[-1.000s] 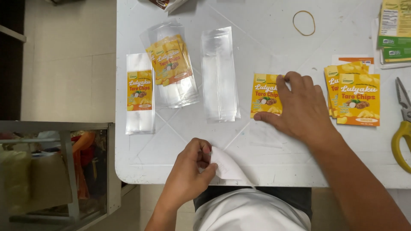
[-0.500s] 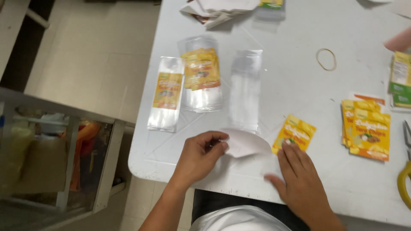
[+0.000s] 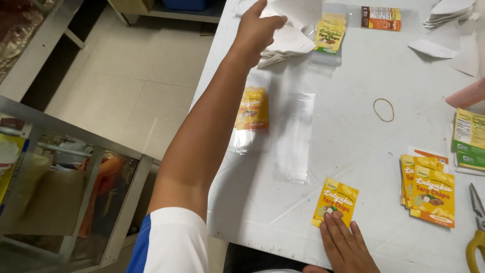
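Our left hand is stretched far out across the white counter, its fingers curled and pinching a white backing sheet at the edge of a loose heap of white paper sheets. Our right hand lies flat near the counter's front edge, fingers spread and gripping nothing, with the fingertips pressing on the lower edge of a single yellow label, which lies slightly tilted on the counter close to us.

Between our arms we see a clear plastic bag lying lengthwise, and just beside it on the left another clear bag that carries a yellow label; our left forearm crosses over part of that one. A further labelled bag lies by the paper heap. To the right of the single label sits a small stack of yellow labels, well apart from our right hand. At the far right edge we see green and yellow printed sheets and, below them, scissors with yellow handles. Smallest of all, a rubber band lies alone in the middle of the counter.
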